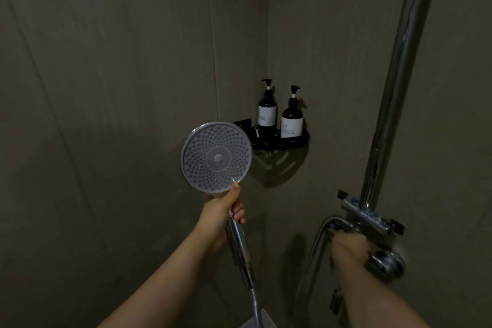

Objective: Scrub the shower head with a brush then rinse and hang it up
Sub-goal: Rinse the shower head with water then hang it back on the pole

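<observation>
While the left hand grips the chrome handle of the shower head, thumb pressed to the lower rim of its round face, the right hand is curled on the mixer valve at about four o'clock in the frame, its fingers blurred but apparently closed round the control. The head stands upright just left of centre, nozzle face turned toward the camera and beaded with what look like water drops, so the job is probably at the rinse. It is likely light, rigid plastic under a chromed finish, slick when wet; the narrow handle below the face is the sure place to hold it, and the metal hose trailing toward six o'clock will tug and twist against any turn. At one o'clock from the head, two dark pump bottles sit on a black corner shelf; their white labels carry print too small to read. A chrome riser pipe runs up toward one o'clock. No brush is in view.
</observation>
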